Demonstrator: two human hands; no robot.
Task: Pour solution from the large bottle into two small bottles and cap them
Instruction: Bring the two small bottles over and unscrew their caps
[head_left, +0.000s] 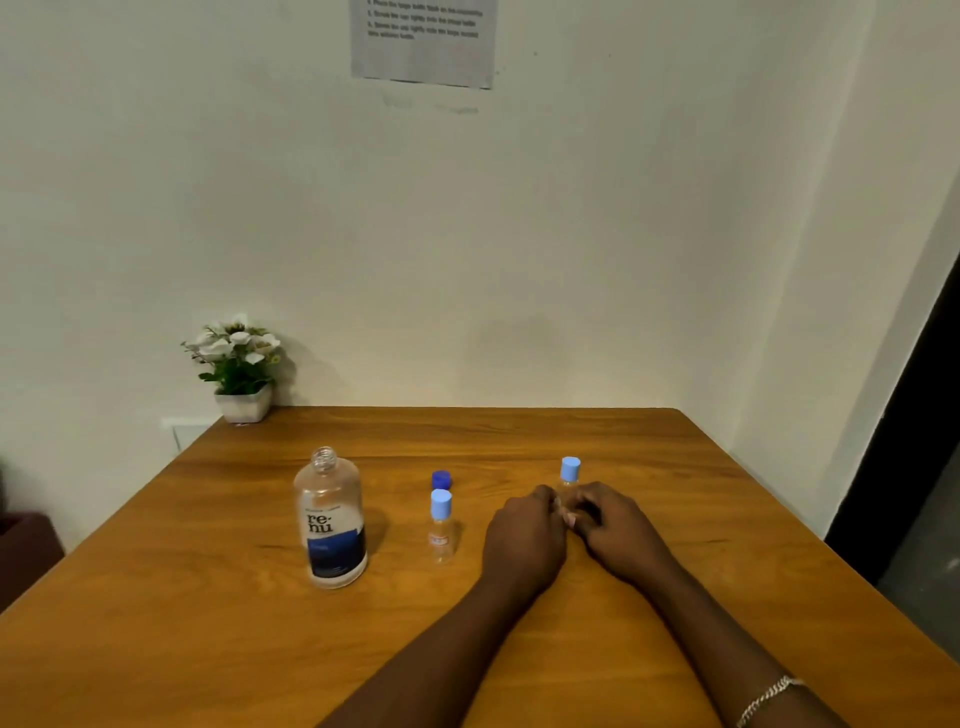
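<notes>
The large clear bottle (332, 519) with a blue and white label stands uncapped on the wooden table (208, 623), left of centre. Its dark blue cap (441, 478) lies behind a small clear bottle (441, 527) that wears a light blue cap. A second small bottle (570, 474) with a light blue cap stands further right; its body is hidden by my hands. My left hand (524, 538) and my right hand (615, 527) meet around its lower part, fingers curled on it.
A small white pot of white flowers (240, 371) stands at the table's back left corner against the wall. A printed sheet (423, 41) hangs on the wall above. The table's right edge runs close to a dark doorway.
</notes>
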